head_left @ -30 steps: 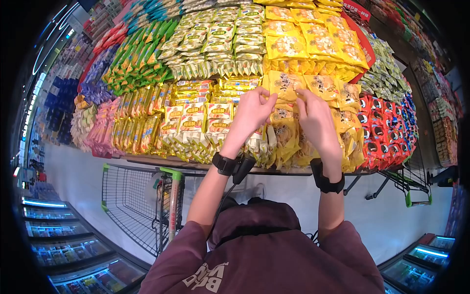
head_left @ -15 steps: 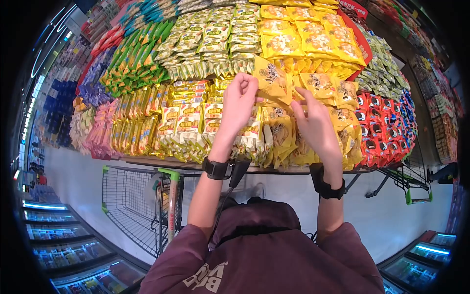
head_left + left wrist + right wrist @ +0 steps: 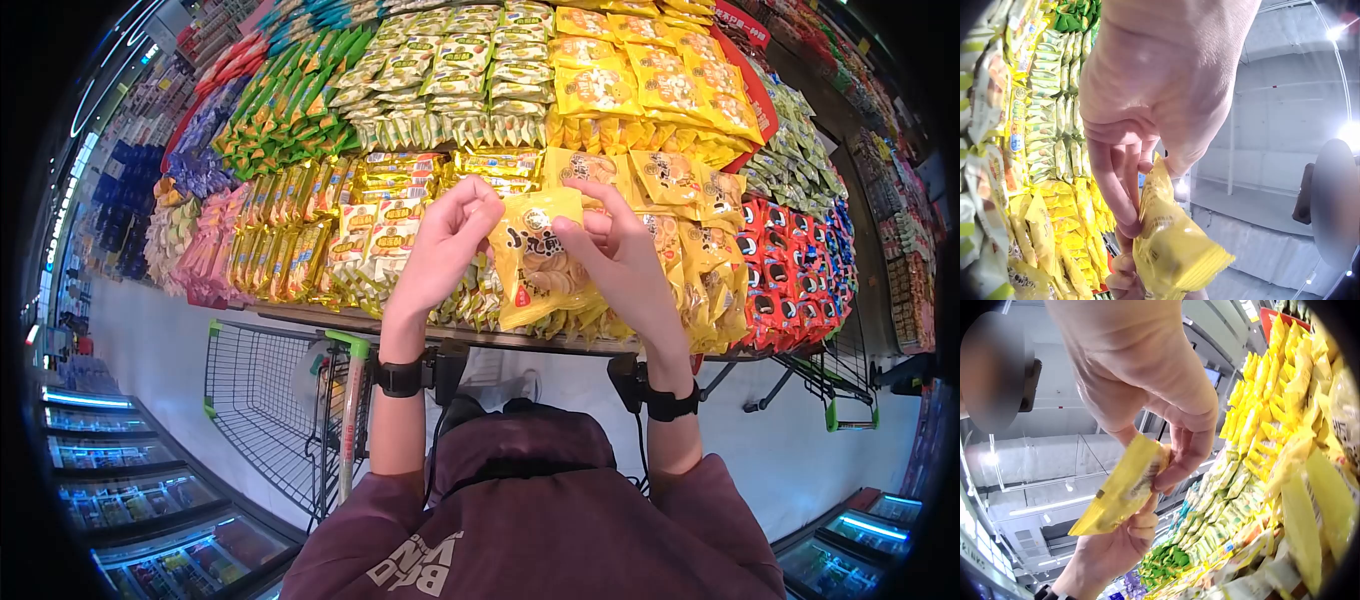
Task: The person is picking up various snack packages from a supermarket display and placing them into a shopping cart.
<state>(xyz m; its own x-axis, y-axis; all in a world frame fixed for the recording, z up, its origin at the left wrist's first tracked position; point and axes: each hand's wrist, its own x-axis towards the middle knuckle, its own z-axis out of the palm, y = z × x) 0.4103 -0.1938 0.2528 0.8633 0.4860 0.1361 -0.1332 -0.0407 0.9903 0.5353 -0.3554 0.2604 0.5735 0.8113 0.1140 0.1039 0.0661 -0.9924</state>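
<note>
A yellow snack bag [image 3: 535,270] with dark lettering and a picture of round biscuits is held up in front of the display, its printed face toward the head camera. My left hand [image 3: 448,245] pinches its upper left edge between thumb and curled fingers. On the opposite side, my right hand [image 3: 630,265] grips the upper right edge, thumb across the front. In the left wrist view the bag [image 3: 1172,244] hangs below the left fingertips, bulging, with its crimped end outward. The right wrist view shows the bag [image 3: 1125,487] between the right thumb and fingers.
Matching yellow bags [image 3: 710,275] lie stacked behind and to the right. White-and-yellow packs [image 3: 375,235], green packs [image 3: 290,100] and red packs [image 3: 775,270] fill the sloped display. A shopping cart [image 3: 265,400] stands at the left below its edge; another cart [image 3: 850,400] is at the right.
The bag was lifted off the stack by my left hand, then brought down and closer to me. My right hand has moved in and taken hold of its right edge.
</note>
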